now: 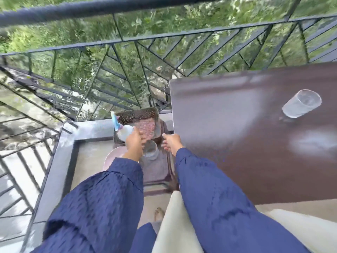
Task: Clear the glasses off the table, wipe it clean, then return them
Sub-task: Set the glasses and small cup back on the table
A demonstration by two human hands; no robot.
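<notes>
Brown table [237, 152], clear tumbler [301, 103] standing; left grip [134, 144] holds spray bottle [125, 133].

Dark brown counter [228, 143] carries one clear glass [301, 104] at its far right, low stool [156, 172] beside it holds a perforated tray [140, 123] and a second glass [150, 151].

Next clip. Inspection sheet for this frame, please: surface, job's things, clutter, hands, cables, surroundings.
Surface: brown table; pale patches on it, spray or glare, cannot tell.
Job's things: one glass stands on the table; second glass on the low stool beside it; spray bottle in hand; no cloth seen.
Clutter: perforated tray on the stool; pink plate partly hidden by a sleeve.
Hands: left hand grips the spray bottle; right hand holds nothing, by the table corner.
Cables: nothing seen.
Surroundings: balcony railing, greenery beyond.
</notes>
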